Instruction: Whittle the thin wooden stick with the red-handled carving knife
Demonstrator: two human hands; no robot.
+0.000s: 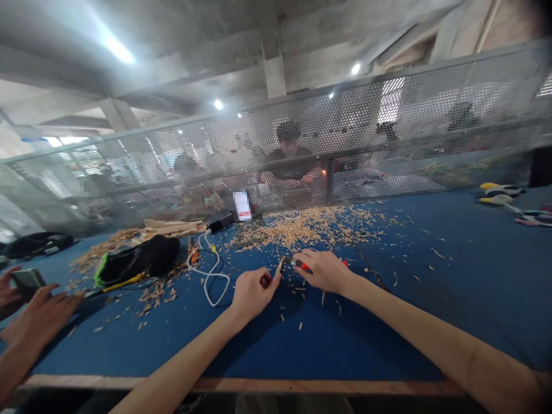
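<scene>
My left hand [252, 292] is closed, thumb and fingers pinching a small pale wooden piece [279, 268] just above the blue table. Wrapped over a red-handled carving knife [296, 263], my right hand [325, 271] is closed too. The knife's metal end meets or nearly meets the wooden piece; I cannot tell whether they touch. Most of the handle is covered by my fingers, with a bit of red showing beyond them. Pale wood shavings [297, 227] lie heaped just behind both hands, and a few loose curls are scattered below them.
A perforated metal screen [362, 123] crosses the back, with a lit phone [242, 206] leaning near it. On the left lie a white cable [208, 273], a black pouch [140, 259] and wood strips [172, 227]. Another person's hands [41, 316] hold a phone. Yellow-handled tools [500, 194] sit far right.
</scene>
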